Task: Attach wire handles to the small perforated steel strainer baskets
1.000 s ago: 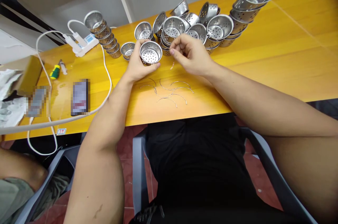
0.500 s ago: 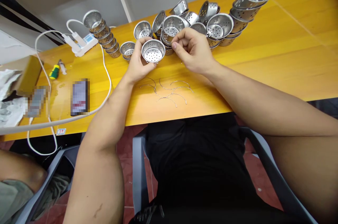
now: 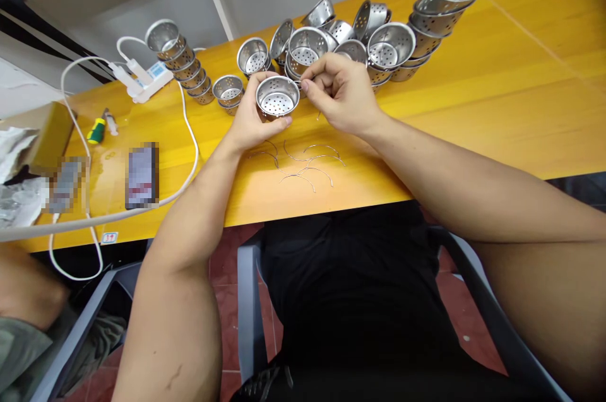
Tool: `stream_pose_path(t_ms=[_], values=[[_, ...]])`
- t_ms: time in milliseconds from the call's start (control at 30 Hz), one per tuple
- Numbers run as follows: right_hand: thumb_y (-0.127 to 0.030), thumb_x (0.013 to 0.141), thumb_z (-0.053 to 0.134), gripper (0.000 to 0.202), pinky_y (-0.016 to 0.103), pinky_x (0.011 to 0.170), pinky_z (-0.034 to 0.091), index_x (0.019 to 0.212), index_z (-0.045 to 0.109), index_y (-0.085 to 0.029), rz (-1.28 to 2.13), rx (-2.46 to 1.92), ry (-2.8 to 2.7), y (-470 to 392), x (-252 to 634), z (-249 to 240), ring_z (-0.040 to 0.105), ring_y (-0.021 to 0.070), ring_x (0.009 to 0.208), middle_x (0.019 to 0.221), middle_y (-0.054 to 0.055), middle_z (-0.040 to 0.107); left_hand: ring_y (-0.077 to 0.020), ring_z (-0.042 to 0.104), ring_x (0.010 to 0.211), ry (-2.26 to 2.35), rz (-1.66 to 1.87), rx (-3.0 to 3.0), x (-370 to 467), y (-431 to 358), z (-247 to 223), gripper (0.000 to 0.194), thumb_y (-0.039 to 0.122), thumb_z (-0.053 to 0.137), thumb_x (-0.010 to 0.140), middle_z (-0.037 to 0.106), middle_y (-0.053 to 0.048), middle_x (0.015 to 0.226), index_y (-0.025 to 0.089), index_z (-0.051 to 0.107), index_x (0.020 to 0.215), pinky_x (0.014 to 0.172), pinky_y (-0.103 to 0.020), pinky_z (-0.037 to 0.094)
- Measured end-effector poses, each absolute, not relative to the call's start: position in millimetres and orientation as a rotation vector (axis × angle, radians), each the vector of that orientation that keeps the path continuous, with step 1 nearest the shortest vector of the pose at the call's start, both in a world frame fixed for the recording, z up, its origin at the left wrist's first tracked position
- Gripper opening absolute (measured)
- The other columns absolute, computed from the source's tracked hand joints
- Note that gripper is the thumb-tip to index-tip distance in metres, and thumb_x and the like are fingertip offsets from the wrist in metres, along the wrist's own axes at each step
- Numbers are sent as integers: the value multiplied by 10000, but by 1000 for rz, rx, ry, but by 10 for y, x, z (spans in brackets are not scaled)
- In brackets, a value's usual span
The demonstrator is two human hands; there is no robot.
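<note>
Head view: we cradle a perforated metal cup (image 3: 278, 103) above the surface (image 3: 374, 178), left hand (image 3: 249, 119) half-curled, right hand (image 3: 343, 96) pinching a thin wire (image 3: 297, 81) at its rim; seemingly wire-to-rim alignment, next move calling for steady cup, fine fingertip control.

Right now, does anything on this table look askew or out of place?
Yes, mildly: in the middle cluster at the back, a few perforated metal cups lie tipped, unlike the nested stack on the left.
</note>
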State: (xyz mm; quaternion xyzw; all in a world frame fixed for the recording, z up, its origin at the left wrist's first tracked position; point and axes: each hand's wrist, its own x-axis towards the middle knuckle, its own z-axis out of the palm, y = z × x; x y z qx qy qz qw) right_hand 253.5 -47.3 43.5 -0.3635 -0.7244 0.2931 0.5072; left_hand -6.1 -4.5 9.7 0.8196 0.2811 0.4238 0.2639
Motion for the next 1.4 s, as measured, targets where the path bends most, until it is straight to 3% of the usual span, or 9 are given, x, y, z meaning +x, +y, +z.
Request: stream_pose_path(t_ms=[333, 567, 767, 1000, 1200, 1400], values=[[-1062, 931, 661, 718, 511, 738, 597, 964, 662, -345, 710, -921, -1746, -432, 2492, 388, 547, 283, 686, 723, 16, 543, -385, 714, 1480, 881, 1007, 2236, 127, -231, 128, 1179, 1126, 823, 679, 635, -91, 1505, 348, 441, 1479, 1259, -575, 618], [-921, 991, 755, 592, 557, 805, 652, 960, 691, -334, 696, -899, -1754, -440, 2507, 384, 603, 293, 682, 739, 19, 585, -371, 730, 1434, 842, 1031, 2284, 151, -212, 109, 1128, 1106, 824, 714, 645, -85, 1474, 348, 436, 1454, 1214, -560, 624], [-898, 1020, 724, 558, 531, 826, 644, 1096, 718, -346, 682, -947, -1753, -479, 2477, 398, 593, 294, 694, 729, 1, 542, -416, 729, 1455, 995, 1014, 2288, 176, -215, 93, 1149, 1070, 887, 686, 658, -92, 1478, 344, 486, 1480, 1235, -611, 615], [-824, 1014, 756, 494, 516, 795, 644, 1022, 726, -332, 717, -933, -1732, -498, 2434, 412, 585, 283, 687, 722, 12, 540, -421, 752, 1430, 979, 994, 2291, 191, -269, 156, 1145, 1061, 907, 672, 690, -96, 1452, 320, 527, 1458, 1226, -612, 634], [-985, 914, 750, 637, 534, 828, 675, 961, 760, -349, 912, -834, -1742, -544, 2490, 540, 703, 326, 830, 862, 61, 735, -350, 790, 1284, 874, 1010, 2191, 154, -249, 136, 1066, 1116, 773, 749, 718, -77, 1385, 327, 520, 1420, 1126, -550, 662], [-1051, 705, 916, 754, 493, 778, 652, 940, 780, -348, 1044, -668, -1812, -501, 2565, 553, 663, 292, 788, 830, 37, 716, -342, 775, 1300, 851, 958, 2166, 61, -208, 100, 1070, 1104, 765, 767, 683, -71, 1403, 329, 520, 1463, 1110, -534, 658]])
